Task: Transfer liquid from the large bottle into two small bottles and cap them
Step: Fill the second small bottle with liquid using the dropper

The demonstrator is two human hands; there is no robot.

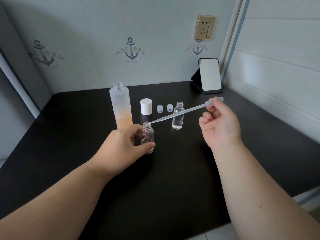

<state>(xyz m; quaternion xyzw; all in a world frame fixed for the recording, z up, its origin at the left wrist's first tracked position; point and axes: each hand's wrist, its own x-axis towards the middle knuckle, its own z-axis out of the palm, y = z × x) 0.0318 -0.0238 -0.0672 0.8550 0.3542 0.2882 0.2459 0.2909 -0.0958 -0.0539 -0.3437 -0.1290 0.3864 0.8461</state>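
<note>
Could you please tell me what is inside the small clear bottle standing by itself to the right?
The small clear glass bottle holds clear liquid to roughly two-thirds of its height; its neck is open. Nothing covers it.

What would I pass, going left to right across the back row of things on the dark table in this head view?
Large bottle → white cap → first small clear cap → second small clear cap → small bottle holding liquid → standing mirror.

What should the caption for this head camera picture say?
Left hand steadies a small bottle; right hand aims a pipette.
</note>
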